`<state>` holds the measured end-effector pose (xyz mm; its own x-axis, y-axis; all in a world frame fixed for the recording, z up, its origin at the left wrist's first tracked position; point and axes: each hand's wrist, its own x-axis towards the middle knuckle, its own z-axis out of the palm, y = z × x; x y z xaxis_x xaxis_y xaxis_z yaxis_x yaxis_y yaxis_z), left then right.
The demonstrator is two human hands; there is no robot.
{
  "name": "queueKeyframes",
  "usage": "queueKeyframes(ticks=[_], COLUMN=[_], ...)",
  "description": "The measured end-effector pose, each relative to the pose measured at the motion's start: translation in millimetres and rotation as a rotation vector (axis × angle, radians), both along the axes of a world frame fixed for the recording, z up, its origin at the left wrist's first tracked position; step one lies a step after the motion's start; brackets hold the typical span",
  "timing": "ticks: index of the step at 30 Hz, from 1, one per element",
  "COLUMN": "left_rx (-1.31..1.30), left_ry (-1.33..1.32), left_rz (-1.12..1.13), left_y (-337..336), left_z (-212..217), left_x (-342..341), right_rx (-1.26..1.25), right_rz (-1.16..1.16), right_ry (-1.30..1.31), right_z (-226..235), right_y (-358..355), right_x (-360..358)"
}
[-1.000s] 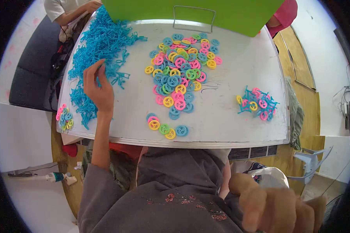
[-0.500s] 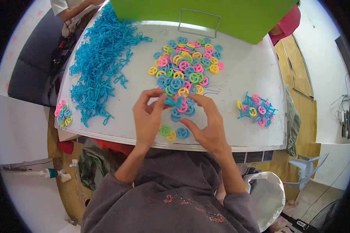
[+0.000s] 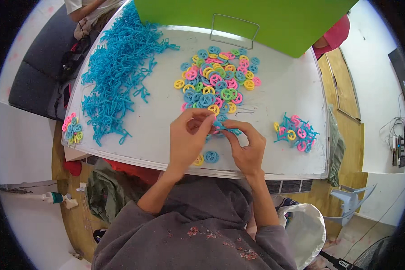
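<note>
1. A person in a grey hooded top leans over a white rectangular table (image 3: 283, 90); the left hand (image 3: 187, 137) and the right hand (image 3: 245, 146) meet just above its near edge, fingertips almost touching.
2. Between them sits a small blue plastic stick piece (image 3: 220, 126); both hands pinch it, fingers curled close with only a narrow gap, and a pink plastic ring seems to be caught in the same pinch, though the fingers hide most of it.
3. Directly beyond the hands lies a loose pile of pink, yellow, blue and green plastic wheel-shaped rings (image 3: 218, 78); one blue ring (image 3: 210, 156) and one yellow ring (image 3: 198, 159) lie by the left wrist, near the table's edge.
4. On the left side of the table spreads a large heap of blue plastic stick pieces (image 3: 117, 72); on the right, well apart, rests a small cluster of rings already joined to blue sticks (image 3: 296, 132); a few more coloured rings (image 3: 72, 130) sit at the far left edge.
5. A green board (image 3: 256, 20) with a wire handle stands at the far side of the table.
6. The step in hand looks like joining ring to stick; the next move probably calls for a firm, aligned push between both thumbs, then a reach right toward the joined cluster.
</note>
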<state>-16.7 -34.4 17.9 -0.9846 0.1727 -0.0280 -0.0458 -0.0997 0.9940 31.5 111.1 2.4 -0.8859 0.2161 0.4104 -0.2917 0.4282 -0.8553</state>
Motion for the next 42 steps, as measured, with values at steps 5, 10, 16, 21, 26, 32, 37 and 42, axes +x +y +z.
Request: queueKeyframes(ticks=[5, 10, 16, 21, 26, 32, 37, 42], left_rx=[0.113, 0.035, -0.567, -0.805, -0.752, -0.58, -0.173, -0.03], left_ry=[-0.07, 0.027, 0.328, 0.662, 0.569, 0.409, 0.111, -0.056], left_rz=[-0.063, -0.046, 0.152, -0.066, -0.053, 0.042, -0.105, -0.22], left_y=[4, 10, -12, -7, -7, -8, -7, -7], left_z=[5, 3, -8, -27, -30, -4, 1, -10], left_x=[-2, 3, -19, -16, -21, -14, -3, 2], right_rx=[-0.105, -0.253, -0.526, -0.349, -0.148, -0.044, 0.021, 0.007], right_rz=[-0.008, -0.012, -0.093, -0.081, -0.113, -0.084, -0.036, -0.014], right_ry=[-0.046, -0.151, -0.133, -0.22, -0.166, -0.12, -0.067, -0.083], right_z=[0, -6, -7, -20, -11, -8, -3, -4], right_y=[3, 10, 26, 32, 30, 29, 22, 22], right_x=[0, 3, 11, 17, 19, 19, 16, 18])
